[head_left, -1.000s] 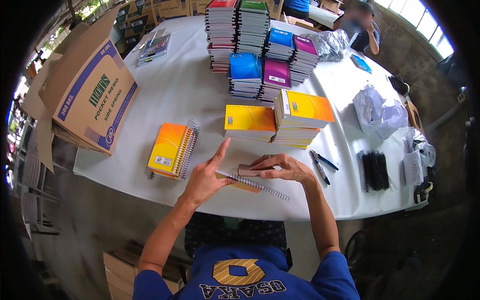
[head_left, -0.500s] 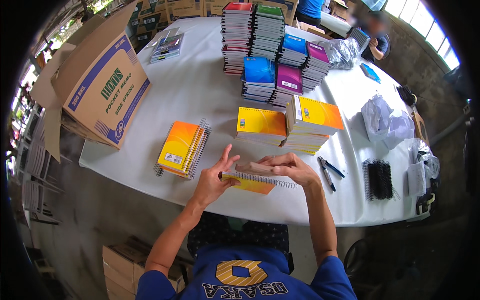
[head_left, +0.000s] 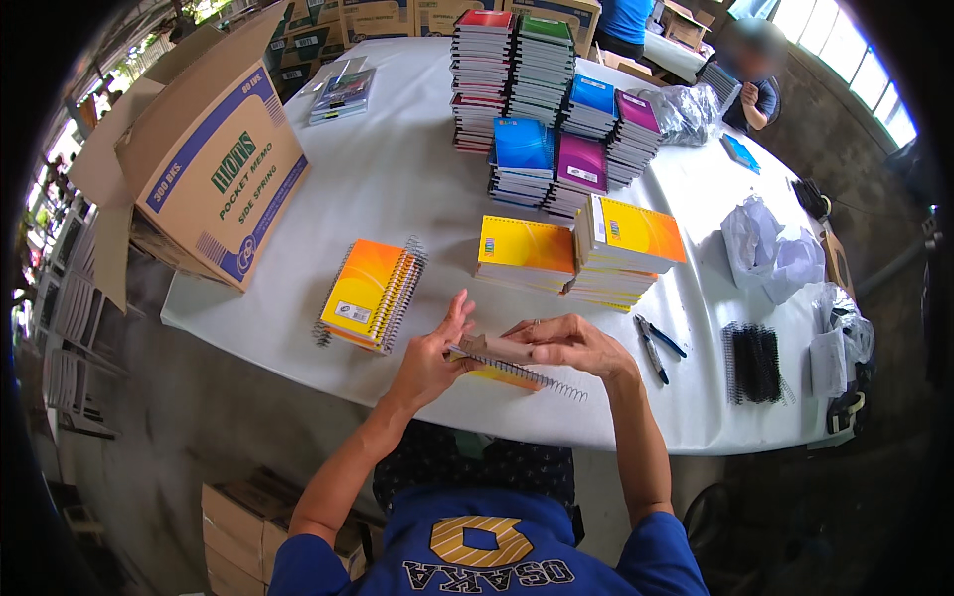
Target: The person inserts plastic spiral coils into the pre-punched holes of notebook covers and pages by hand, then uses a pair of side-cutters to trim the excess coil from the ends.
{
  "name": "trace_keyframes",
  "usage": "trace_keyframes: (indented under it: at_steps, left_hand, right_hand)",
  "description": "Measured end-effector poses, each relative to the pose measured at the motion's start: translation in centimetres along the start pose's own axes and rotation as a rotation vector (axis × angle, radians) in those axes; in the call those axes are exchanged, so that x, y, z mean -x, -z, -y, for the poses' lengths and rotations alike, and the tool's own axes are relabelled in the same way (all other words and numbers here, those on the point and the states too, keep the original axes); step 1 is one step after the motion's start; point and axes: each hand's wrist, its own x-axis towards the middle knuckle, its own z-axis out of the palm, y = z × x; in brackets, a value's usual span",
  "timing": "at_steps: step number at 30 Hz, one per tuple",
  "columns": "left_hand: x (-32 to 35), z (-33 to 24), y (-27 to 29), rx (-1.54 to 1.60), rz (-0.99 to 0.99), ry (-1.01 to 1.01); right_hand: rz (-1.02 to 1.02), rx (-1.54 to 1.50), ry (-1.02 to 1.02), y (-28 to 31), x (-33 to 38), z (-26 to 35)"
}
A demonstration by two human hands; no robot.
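Between my hands is a small yellow-orange spiral notebook [head_left: 512, 374], tilted above the near table edge, with loose wire coil sticking out past its right end. My left hand [head_left: 429, 366] grips its left end, thumb in front and index finger raised. My right hand [head_left: 581, 345] has its thumb and fingers closed on the notebook's grey-brown back board [head_left: 497, 348]. To the left lies a pile of coil-bound yellow-orange notebooks [head_left: 370, 293]. Beyond my hands stand stacks of yellow notebooks [head_left: 525, 245]. Pliers with dark blue handles [head_left: 653, 348] lie to the right.
An open cardboard carton [head_left: 214, 174] stands at the left. Stacks of red, green, blue and purple notebooks [head_left: 522, 144] rise at the back. Black coils [head_left: 755, 363] and crumpled white bags [head_left: 765, 243] lie at right. Another person [head_left: 750, 84] sits at the far right.
The notebook has tipped, so less of its yellow cover shows. My left hand has moved slightly right. The whole view has shifted a little.
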Motion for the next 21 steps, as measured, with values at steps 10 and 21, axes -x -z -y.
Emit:
trace_keyframes:
  at_steps: [10, 21]
  left_hand:
    - [2.0, 0.1, -0.2, -0.04, 0.03, -0.063]
    - [1.4, -0.9, -0.4, 0.011, 0.043, 0.048]
  right_hand:
    - [0.006, 0.178, -0.164, 0.1, 1.3, 0.4]
    - [0.047, 0.156, 0.0, -1.2, 1.1, 1.4]
